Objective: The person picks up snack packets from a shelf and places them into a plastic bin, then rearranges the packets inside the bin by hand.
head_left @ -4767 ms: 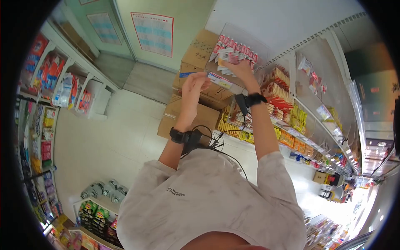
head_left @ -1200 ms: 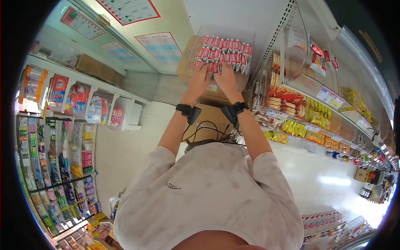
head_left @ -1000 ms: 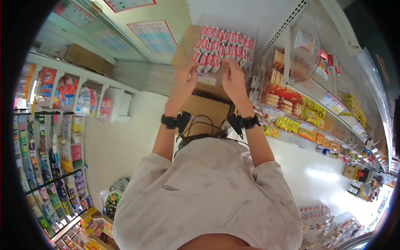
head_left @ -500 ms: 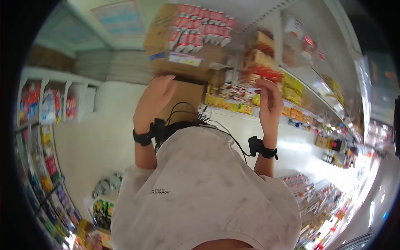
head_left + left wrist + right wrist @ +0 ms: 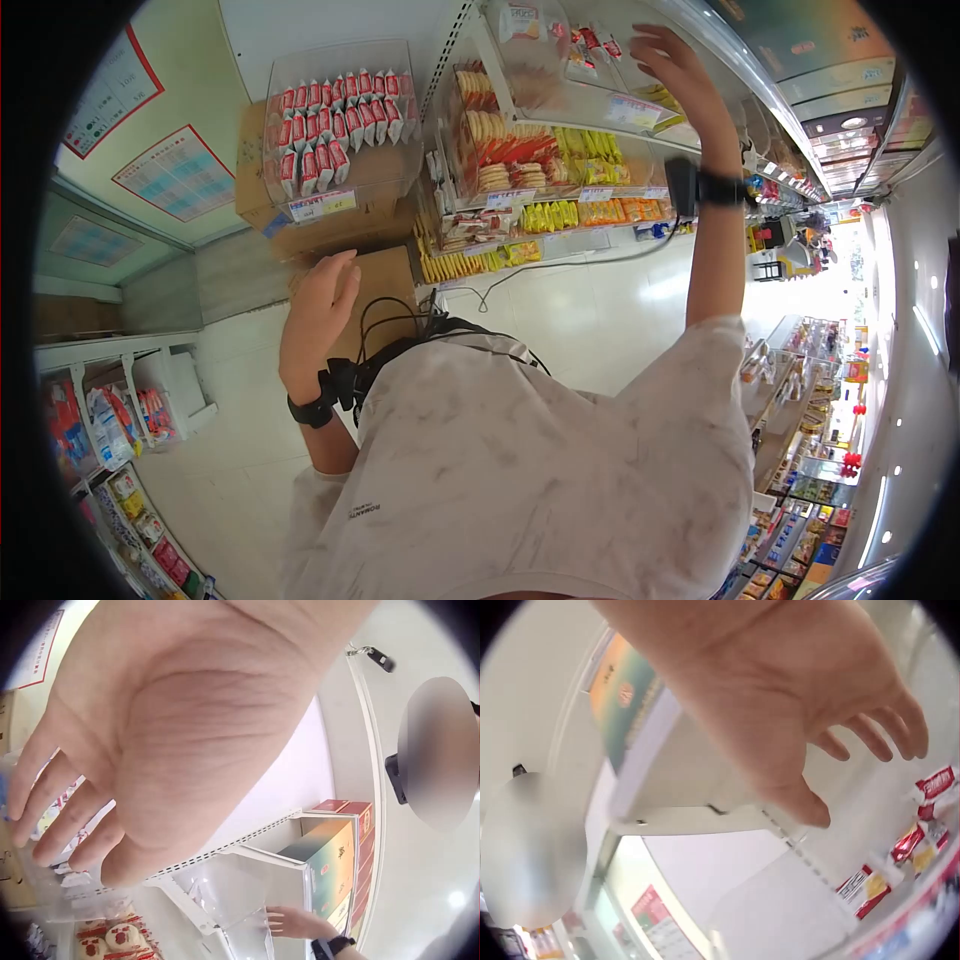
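Observation:
My right hand is raised over the upper shelf at the right, fingers extended and holding nothing. Close to its fingertips, a few red-and-white snack packets lie in a clear compartment. The right wrist view shows the same hand with fingers spread above packets. My left hand hangs in front of the cardboard boxes, relaxed and holding nothing; its palm fills much of the left wrist view. Beyond it stands a clear plastic bin with rows of red-and-white packets.
Lower shelves beside the bin hold round crackers and yellow packets. A cardboard box stands on the floor below the bin. Black cables run from the wrists near the waist. White shelving stands at the left.
Both hands have left the packets in the bin, where they straightened the front row. The right hand has swung right and up to the upper shelf; the left has dropped back. The view has turned right.

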A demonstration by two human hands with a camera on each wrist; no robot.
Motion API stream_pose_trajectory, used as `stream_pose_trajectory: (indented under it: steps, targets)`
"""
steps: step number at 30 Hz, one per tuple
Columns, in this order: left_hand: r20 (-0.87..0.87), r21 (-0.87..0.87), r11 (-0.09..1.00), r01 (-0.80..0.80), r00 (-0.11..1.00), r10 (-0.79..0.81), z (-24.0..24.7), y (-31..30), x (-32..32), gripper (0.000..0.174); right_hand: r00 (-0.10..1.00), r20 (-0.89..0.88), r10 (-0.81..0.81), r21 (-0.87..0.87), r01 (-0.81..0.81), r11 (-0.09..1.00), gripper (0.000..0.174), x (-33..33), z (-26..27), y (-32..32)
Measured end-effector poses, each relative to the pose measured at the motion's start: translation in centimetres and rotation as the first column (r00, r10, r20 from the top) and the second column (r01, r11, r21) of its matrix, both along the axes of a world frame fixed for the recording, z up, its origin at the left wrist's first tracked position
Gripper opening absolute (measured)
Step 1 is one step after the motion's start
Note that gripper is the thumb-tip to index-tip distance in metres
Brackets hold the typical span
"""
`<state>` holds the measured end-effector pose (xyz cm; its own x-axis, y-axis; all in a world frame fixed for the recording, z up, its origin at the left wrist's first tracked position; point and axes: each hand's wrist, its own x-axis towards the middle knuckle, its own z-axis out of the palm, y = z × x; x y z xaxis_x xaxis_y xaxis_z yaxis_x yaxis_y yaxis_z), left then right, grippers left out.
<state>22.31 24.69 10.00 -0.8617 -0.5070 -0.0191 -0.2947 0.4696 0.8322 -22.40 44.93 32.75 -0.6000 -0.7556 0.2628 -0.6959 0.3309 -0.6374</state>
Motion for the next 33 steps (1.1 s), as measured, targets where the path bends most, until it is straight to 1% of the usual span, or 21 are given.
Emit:
stream_pose_trajectory:
  steps: [1, 2, 3, 6, 7, 9, 10, 12, 13, 14, 16, 17, 18, 21, 23, 24, 27, 28, 31, 32, 33]
  targets:
    - [-0.002, 0.020, 1.000, -0.007, 1.000, 0.008, 0.5, 0.3, -0.2, 0.034, 0.998, -0.060, -0.036, 0.136, 0.043, 0.990, 0.068, -2.3, 0.4, -0.5]
    - [-0.024, 0.021, 1.000, -0.018, 1.000, 0.018, 1.0, 0.6, -0.3, 0.034, 0.998, -0.044, 0.044, 0.240, -0.032, 0.970, 0.050, -5.0, 0.8, -0.8]
    - [-0.042, 0.023, 0.999, -0.026, 0.999, 0.027, 1.4, 0.9, -0.3, 0.034, 0.993, -0.017, 0.120, 0.342, -0.107, 0.934, 0.040, -7.0, 1.0, -0.8]
    - [-0.062, 0.034, 0.998, -0.058, 0.996, 0.060, 2.8, 2.0, -0.8, 0.034, 0.983, 0.183, 0.022, 0.477, -0.108, 0.872, 0.073, -6.5, 2.2, -3.4]
    - [-0.065, 0.040, 0.996, -0.075, 0.995, 0.077, 3.1, 2.3, -1.0, 0.033, 0.982, 0.191, -0.003, 0.518, -0.098, 0.849, 0.090, -6.3, 2.7, -4.2]
    - [-0.094, 0.003, 0.997, -0.080, 0.992, 0.080, 2.8, 2.6, -1.0, 0.033, 0.976, 0.213, -0.054, 0.603, -0.087, 0.793, 0.136, -6.0, 2.9, -5.2]
    - [-0.111, -0.017, 0.996, -0.087, 0.990, 0.085, 2.8, 2.7, -1.1, 0.033, 0.950, 0.280, -0.140, 0.615, -0.066, 0.786, 0.141, -8.5, 1.6, -5.8]
    - [-0.102, 0.027, 0.994, -0.105, 0.989, 0.107, 4.1, 3.4, -1.1, 0.033, 0.990, 0.117, -0.074, 0.574, -0.007, 0.819, 0.108, -12.6, -1.5, -6.0]
    - [-0.097, 0.050, 0.992, -0.116, 0.988, 0.121, 4.6, 3.6, -1.1, 0.034, 0.999, 0.031, -0.042, 0.549, 0.018, 0.835, 0.093, -13.2, -2.0, -6.2]
    - [-0.103, 0.021, 0.993, -0.118, 0.988, 0.119, 4.6, 3.6, -1.0, 0.033, 0.997, 0.068, -0.034, 0.551, -0.009, 0.834, 0.098, -14.0, -2.2, -6.5]
    - [-0.114, -0.034, 0.992, -0.124, 0.986, 0.120, 4.0, 3.5, -0.9, 0.032, 0.996, 0.083, 0.027, 0.670, -0.076, 0.739, 0.092, -13.5, -1.2, -7.3]
    - [-0.131, -0.027, 0.991, -0.133, 0.983, 0.128, 3.9, 3.6, -1.0, 0.032, 0.994, 0.093, 0.055, 0.724, -0.106, 0.681, 0.088, -13.4, -0.9, -7.5]
    - [-0.145, -0.020, 0.990, -0.139, 0.980, 0.135, 3.9, 3.8, -1.1, 0.032, 0.992, -0.006, 0.123, 0.673, -0.087, 0.735, 0.079, -13.9, -2.1, -7.2]
    - [-0.132, -0.005, 0.991, -0.137, 0.982, 0.135, 4.5, 4.2, -1.4, 0.033, 1.000, 0.008, 0.010, 0.722, -0.013, 0.692, 0.082, -10.4, -1.4, -7.3]
    - [-0.115, 0.005, 0.991, -0.131, 0.985, 0.131, 5.1, 4.4, -2.1, 0.032, 0.999, -0.048, 0.012, 0.679, 0.024, 0.734, 0.084, -12.9, -3.0, -7.1]
    - [-0.101, 0.012, 0.991, -0.132, 0.986, 0.132, 5.3, 4.5, -2.3, 0.031, 0.997, -0.072, 0.012, 0.656, 0.038, 0.753, 0.085, -13.0, -3.3, -7.0]
    - [-0.117, -0.015, 0.995, -0.094, 0.989, 0.092, 5.6, 4.3, -3.1, 0.032, 0.997, 0.048, 0.059, 0.783, -0.074, 0.618, 0.090, -13.5, -2.4, -6.8]
    - [-0.131, -0.028, 0.997, -0.074, 0.989, 0.070, 5.6, 4.2, -3.4, 0.033, 0.996, 0.075, 0.057, 0.788, -0.094, 0.609, 0.086, -13.1, -1.9, -6.5]
    - [-0.128, -0.023, 0.998, -0.052, 0.991, 0.049, 6.0, 4.3, -4.5, 0.030, 0.981, 0.038, 0.193, 0.654, -0.170, 0.737, 0.080, -11.2, -0.8, -4.6]
    - [-0.116, -0.004, 0.999, -0.051, 0.992, 0.050, 6.6, 4.6, -4.9, 0.029, 0.980, -0.007, 0.197, 0.617, -0.151, 0.772, 0.072, -10.1, -0.3, -4.0]
    - [-0.105, 0.016, 0.999, -0.051, 0.993, 0.052, 7.5, 4.9, -5.4, 0.029, 0.954, -0.114, 0.277, 0.525, -0.178, 0.832, 0.070, -9.8, -0.4, -3.1]
